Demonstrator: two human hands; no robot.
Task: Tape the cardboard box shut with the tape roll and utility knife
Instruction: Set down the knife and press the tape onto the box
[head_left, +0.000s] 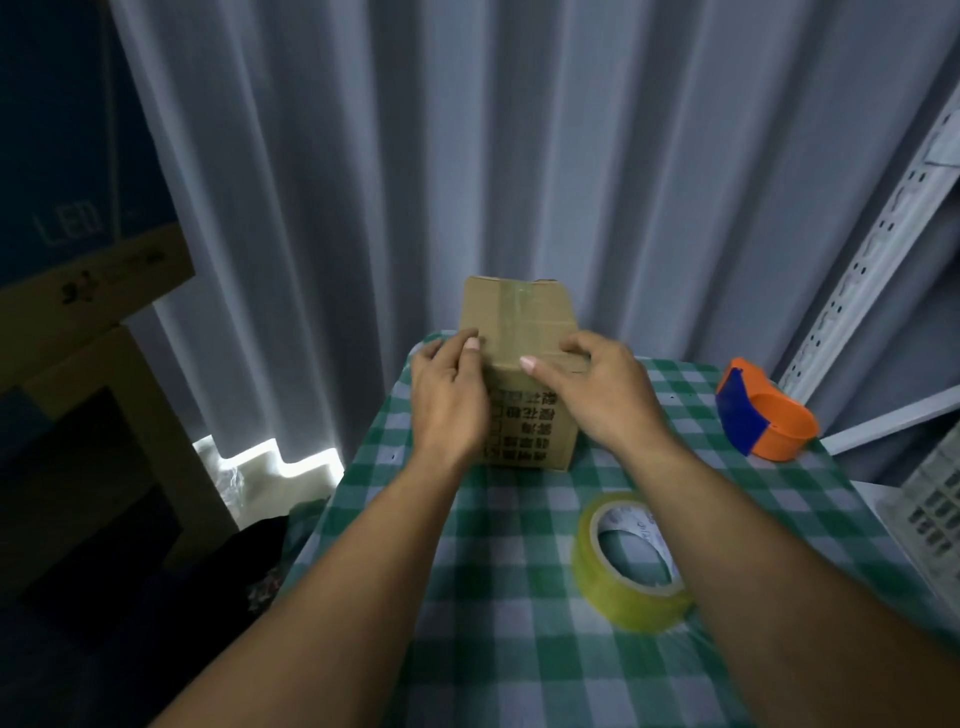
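Observation:
A small cardboard box (519, 317) with black printed characters on its front stands at the far end of the checked table, with clear tape running over its top. My left hand (449, 395) presses against the box's left side and top edge. My right hand (592, 389) rests on its right top edge, thumb on the front. Both hands hold the box. A roll of yellowish clear tape (631, 561) lies flat on the table near my right forearm. No utility knife is in view.
The table carries a green-and-white checked cloth (519, 649). An orange and blue tape dispenser (761, 410) sits at the right rear. White curtains hang behind, metal shelving (872, 244) stands right, and cardboard cartons (88, 291) stand left.

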